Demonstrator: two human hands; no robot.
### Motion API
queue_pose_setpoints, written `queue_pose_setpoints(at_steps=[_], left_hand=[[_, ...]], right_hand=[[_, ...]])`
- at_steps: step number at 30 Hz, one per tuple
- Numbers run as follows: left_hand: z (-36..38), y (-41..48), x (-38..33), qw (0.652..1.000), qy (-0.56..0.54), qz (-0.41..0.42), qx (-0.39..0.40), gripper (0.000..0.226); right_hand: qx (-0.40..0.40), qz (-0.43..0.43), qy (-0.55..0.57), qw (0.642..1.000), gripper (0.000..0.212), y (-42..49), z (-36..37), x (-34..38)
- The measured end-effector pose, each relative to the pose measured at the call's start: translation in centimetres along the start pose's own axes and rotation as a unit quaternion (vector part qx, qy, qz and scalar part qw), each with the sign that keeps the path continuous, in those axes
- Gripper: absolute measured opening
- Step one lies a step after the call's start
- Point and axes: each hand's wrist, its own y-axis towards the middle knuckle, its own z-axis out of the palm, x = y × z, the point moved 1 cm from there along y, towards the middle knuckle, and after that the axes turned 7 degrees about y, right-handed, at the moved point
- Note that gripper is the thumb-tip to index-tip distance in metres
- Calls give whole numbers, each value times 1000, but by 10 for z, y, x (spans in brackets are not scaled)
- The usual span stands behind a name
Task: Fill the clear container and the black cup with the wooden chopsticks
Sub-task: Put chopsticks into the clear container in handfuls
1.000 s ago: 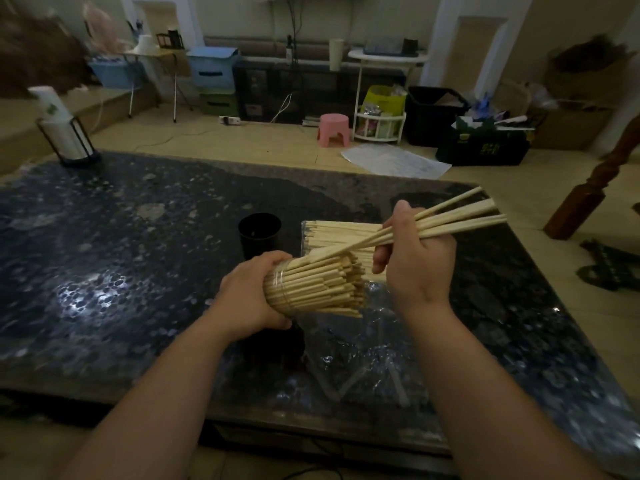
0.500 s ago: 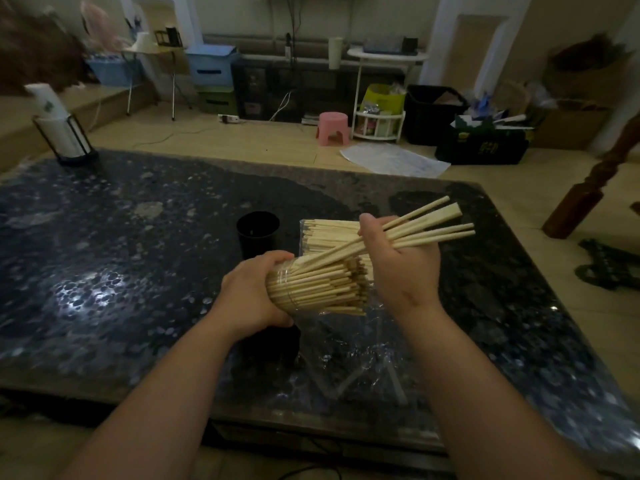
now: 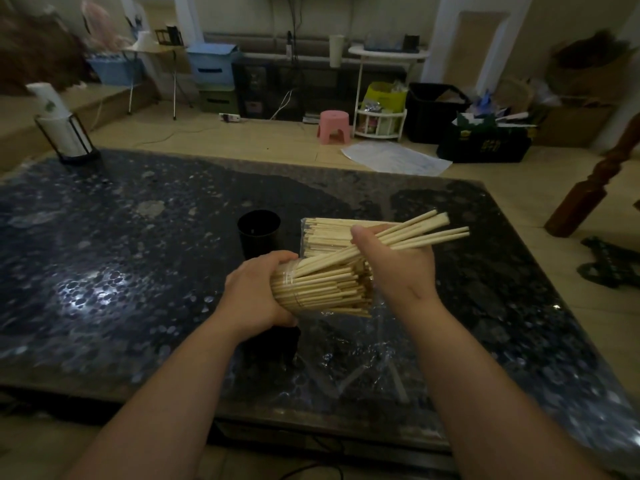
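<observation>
My left hand (image 3: 256,289) grips the clear container (image 3: 287,289), tipped on its side and packed with wooden chopsticks (image 3: 329,289) whose ends point right. My right hand (image 3: 398,268) holds a small bunch of chopsticks (image 3: 426,233), their near tips pushed into the container's mouth, their far ends sticking up to the right. The black cup (image 3: 259,232) stands upright on the dark stone table (image 3: 121,254), just beyond my left hand, and looks empty. A plastic-wrapped pack of chopsticks (image 3: 329,233) lies behind my right hand.
Crinkled clear plastic wrap (image 3: 349,358) with a few loose chopsticks lies on the table under my hands. A paper roll in a black wire holder (image 3: 62,133) stands at the far left corner. A wooden post (image 3: 595,188) rises right of the table.
My right hand has moved left and down, sliding its bunch of chopsticks deeper into the container's mouth. My left hand holds the container in the same place.
</observation>
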Motion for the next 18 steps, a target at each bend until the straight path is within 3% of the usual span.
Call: queue_pose_setpoints(at_steps=[4,9,12,15,18], left_hand=[[0,0,1,1000,3,9,-7,100],[-2,0,1,1000,5,11,1,102],[-3,2,3,1000,-3,2,7,101],[-4,3,5,1000,-12,-5,7,101],[-5,3,3,1000,-9,-2,8,100]], right_hand=[[55,77,-12,995,14,-4,11,-11],[58,145,4,988,19,-3,19,-17],[32,135,111,984,18,-5,19,-9],[-18,135,188,973,39,0,16,-7],[3,136,92,986,32,-1,20,-8]])
